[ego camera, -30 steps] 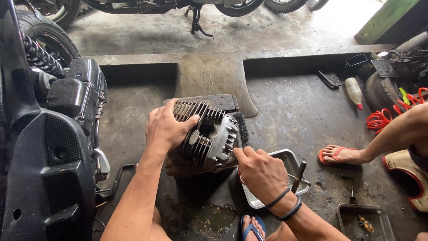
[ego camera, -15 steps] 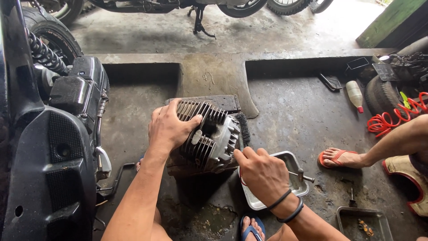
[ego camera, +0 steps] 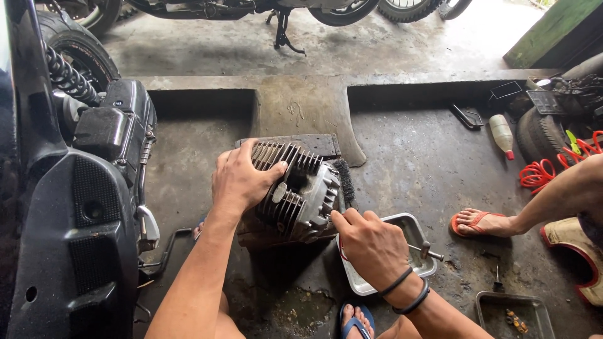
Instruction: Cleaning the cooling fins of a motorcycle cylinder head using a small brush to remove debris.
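My left hand (ego camera: 242, 182) is gripping the finned engine cylinder (ego camera: 295, 191) w/ fingers wrapped over the top, right hand (ego camera: 370, 242) is pinching a black brush (ego camera: 345, 182) against it, metal tray (ego camera: 411, 229) just beside.

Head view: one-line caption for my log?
Left hand steadies finned engine cylinder head; right hand brushes it above a metal tray.

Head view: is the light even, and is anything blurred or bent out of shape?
Head view: soft daylight, brightest on the floor at the top; the scooter on the left is dark and underexposed; hands and engine part are sharp; the wet tray glints faintly; the step's edges bow slightly, a wide-lens effect.
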